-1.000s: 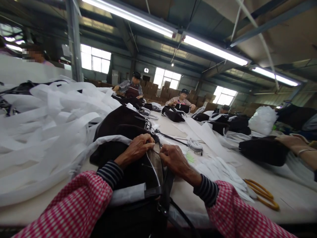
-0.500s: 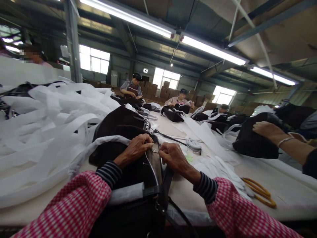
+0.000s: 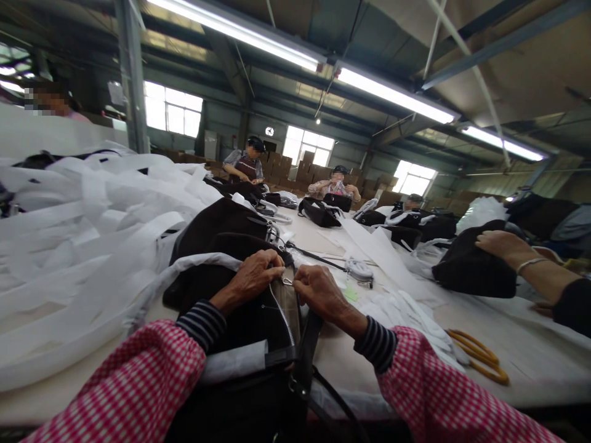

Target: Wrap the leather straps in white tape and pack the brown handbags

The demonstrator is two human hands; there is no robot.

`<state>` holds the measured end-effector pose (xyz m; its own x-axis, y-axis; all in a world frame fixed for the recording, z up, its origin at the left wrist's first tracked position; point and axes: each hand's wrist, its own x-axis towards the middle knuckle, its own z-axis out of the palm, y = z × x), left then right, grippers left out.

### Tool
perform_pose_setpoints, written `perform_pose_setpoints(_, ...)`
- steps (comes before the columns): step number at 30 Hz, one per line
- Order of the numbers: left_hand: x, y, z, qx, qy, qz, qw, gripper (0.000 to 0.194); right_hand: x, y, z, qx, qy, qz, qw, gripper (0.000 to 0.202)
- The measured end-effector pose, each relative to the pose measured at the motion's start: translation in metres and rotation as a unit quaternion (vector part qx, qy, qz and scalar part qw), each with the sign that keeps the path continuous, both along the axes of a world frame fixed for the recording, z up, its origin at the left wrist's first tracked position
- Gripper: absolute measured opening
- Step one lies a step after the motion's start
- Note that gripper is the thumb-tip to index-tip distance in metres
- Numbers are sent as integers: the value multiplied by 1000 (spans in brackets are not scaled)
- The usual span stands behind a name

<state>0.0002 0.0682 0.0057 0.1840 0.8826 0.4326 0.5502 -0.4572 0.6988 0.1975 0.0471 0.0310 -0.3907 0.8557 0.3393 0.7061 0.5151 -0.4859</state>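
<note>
We had the black bag (image 3: 252, 326) near centre on the tabletop (image 3: 535, 363), left hand (image 3: 253, 275) pinching it by the zipper's (image 3: 283, 315) far end. Right hand (image 3: 318, 292) curled narrow beside the metal loop (image 3: 287, 281), grip unclear; we needed fabric taut.

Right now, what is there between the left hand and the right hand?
In the head view, a small metal loop shows between the left hand and the right hand, with brown cloth behind it.

1 head-worn camera looks forward and down over the table (image 3: 545, 354); the fingers (image 3: 269, 259) are near.
</note>
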Motion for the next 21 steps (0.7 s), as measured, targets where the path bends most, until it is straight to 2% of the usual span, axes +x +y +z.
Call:
perform_pose_setpoints(5, 0, 0, -1, 1, 4, 2, 1000, 13, -3, 1, 2, 5, -26, 1, 1000, 15)
perform_pose_setpoints(11, 1, 1, 1, -4, 15, 0, 1000, 18, -5, 7, -4, 54, -67, -15, 996, 11)
perform_pose_setpoints(16, -1, 3, 2, -1, 25, -27, 999, 30, -10, 4, -7, 97, -161, -36, 981, 17)
perform_pose_setpoints(18, -7, 11, -4, 1, 24, -40, 999, 35, -14, 4, -8, 106, -211, -15, 972, 19)
perform_pose_setpoints(21, -21, 38, -22, -7, 53, -79, 995, 41, -17, 13, -11, 90, -229, 7, 969, 22)
